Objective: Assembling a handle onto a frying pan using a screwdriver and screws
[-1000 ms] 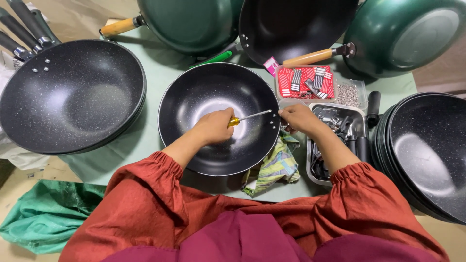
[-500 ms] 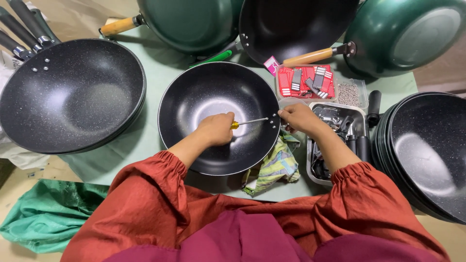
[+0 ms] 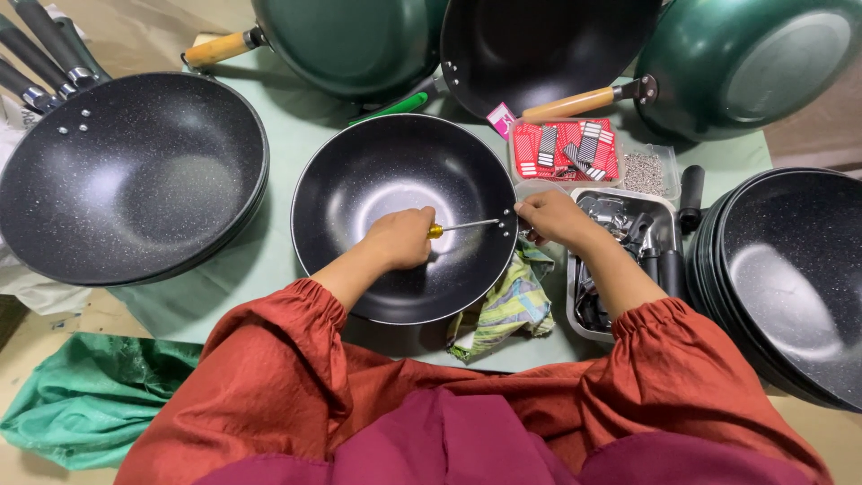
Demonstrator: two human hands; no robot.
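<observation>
Pale green table [image 3: 278, 260] under woks [image 3: 135, 175]

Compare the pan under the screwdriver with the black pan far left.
The middle pan lies alone with no handle showing; the left pan tops a stack with dark handles. The left hand drives a screwdriver at the middle pan's rim, the right hand outside it. Both are black and speckled.

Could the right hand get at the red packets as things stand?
Probably yes. The right hand rests at the pan rim, just below the box of red packets, which lies open-topped with nothing between. It would first have to let go at the rim.
</observation>
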